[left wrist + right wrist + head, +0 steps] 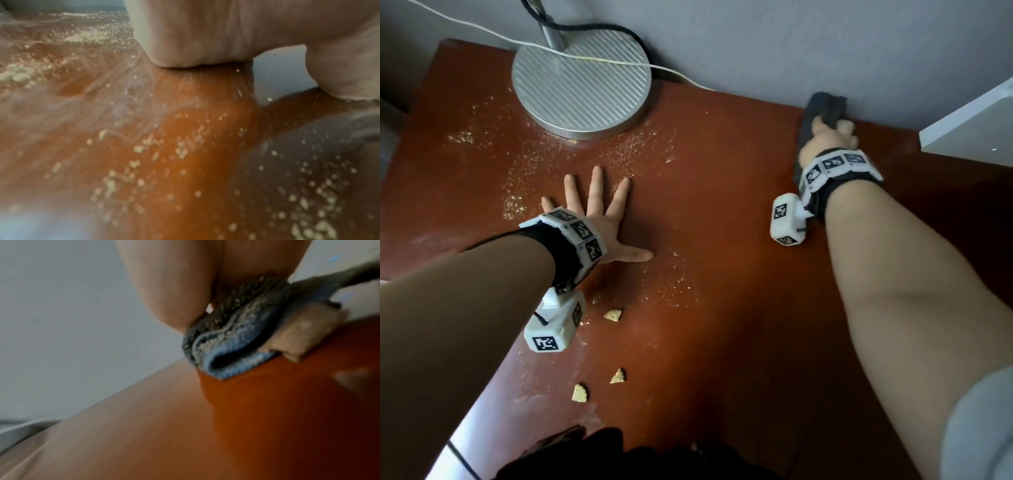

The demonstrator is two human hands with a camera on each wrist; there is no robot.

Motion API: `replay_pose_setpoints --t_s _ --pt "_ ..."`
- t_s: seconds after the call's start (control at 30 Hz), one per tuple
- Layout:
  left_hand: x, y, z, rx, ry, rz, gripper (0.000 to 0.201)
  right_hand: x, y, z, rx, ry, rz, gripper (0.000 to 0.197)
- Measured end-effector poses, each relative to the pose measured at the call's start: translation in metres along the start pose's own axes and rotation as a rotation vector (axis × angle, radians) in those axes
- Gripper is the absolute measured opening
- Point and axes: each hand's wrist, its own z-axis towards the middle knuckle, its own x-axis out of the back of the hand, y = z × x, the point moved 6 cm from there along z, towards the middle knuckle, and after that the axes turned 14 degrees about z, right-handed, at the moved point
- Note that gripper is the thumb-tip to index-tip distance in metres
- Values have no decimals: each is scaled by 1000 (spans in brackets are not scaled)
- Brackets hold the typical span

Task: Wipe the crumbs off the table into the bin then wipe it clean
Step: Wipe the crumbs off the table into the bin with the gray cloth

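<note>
Reddish-brown table (pixel 739 240) carries crumbs (pixel 640 144) toward its far-left corner around the lamp base (pixel 582 92), just beyond the flat, spread left hand (pixel 599 219), while the right hand (pixel 832 137) grips the cloth (pixel 825 106) at the far edge, well to their right.

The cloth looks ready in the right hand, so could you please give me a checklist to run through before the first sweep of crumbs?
1. Cloth gripped: ok, the right hand curls round it at the far edge of the table.
2. Cloth touching the table: ok, its folded edge rests on the surface in the right wrist view.
3. Left hand out of the sweep path: not ok, it lies flat with spread fingers among the fine crumbs.
4. Lamp base clear of crumbs: not ok, crumbs lie right against it.
5. Large chip pieces accounted for: ok, three lie near the front edge.
6. Bin in place: cannot tell, none is in view.
</note>
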Motion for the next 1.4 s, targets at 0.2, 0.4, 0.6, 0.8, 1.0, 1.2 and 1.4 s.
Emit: replay_pose_setpoints --t_s 0.2,0.4,0.6,0.8,1.0,1.2,1.4 --pt "1 -1 -2 1 11 -1 121 -74 -78 -55 386 -337 186 46" --pt "0 -1 3 -15 14 -3 120 -16 -21 -6 116 -57 43 53" --pt "-2 -1 5 -6 29 -6 120 -52 -88 -11 233 -161 -107 63" --pt "0 -1 4 8 23 -3 119 -90 -144 -41 465 -285 -140 58" --pt "2 -3 3 8 45 1 119 -104 -117 -75 531 -501 50 45" --pt "2 -3 4 -12 69 17 118 -80 -101 -60 378 -298 173 46" --pt "-2 -18 -11 -100 162 -46 103 -93 -119 -84 423 -278 -166 66"
